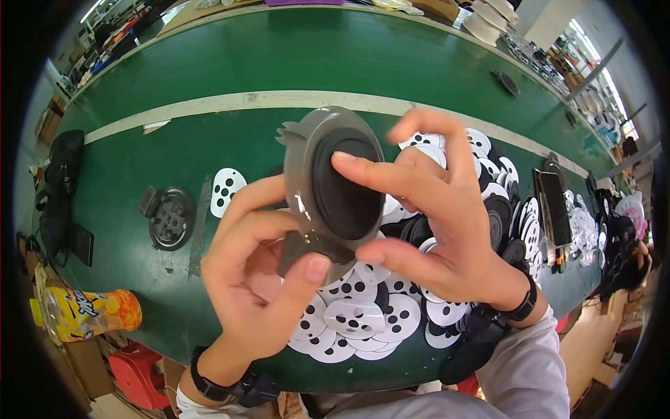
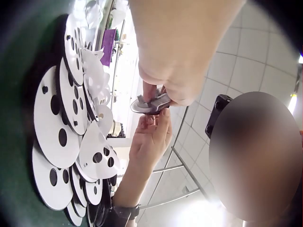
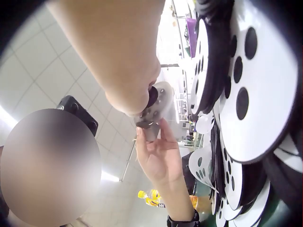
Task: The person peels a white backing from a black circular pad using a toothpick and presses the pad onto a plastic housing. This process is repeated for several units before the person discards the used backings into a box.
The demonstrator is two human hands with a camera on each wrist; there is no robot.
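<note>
- Head view: the left hand (image 1: 255, 272) grips a grey round part (image 1: 301, 150) held up over the green table (image 1: 209, 56). Its thumb is clamped on the lower rim and its fingers (image 1: 248, 206) are curled round the back.
- The right hand (image 1: 447, 230) lays its index finger straight on the black disc (image 1: 345, 199) seated in the part's face. Its thumb tip touches the lower edge, and the other 3 fingers are lifted off and loosely bent.
- The part stands almost on edge. Its long axis runs top to bottom with a slight lean, and its disc face is turned toward the right hand and the camera.
- Below the hands lies a heap of white discs (image 1: 363, 318) with black holes, mixed with black ones. A black round piece (image 1: 169, 218) lies well apart to the left, and a yellow snack bag (image 1: 87, 313) sits at the table's near edge.
- Left wrist view: the grey round part (image 2: 150, 104) is seen edge-on and nearly level. It sits between the left hand's palm above it and the right hand (image 2: 151, 137) below. How far the left fingers close is hidden by the palm.
- Right wrist view: the right hand (image 3: 123, 61) covers most of the disc, and the part's grey rim (image 3: 162, 101) shows beside it. The left hand (image 3: 161, 158) reaches up from below, its fingertips on the part's underside.
</note>
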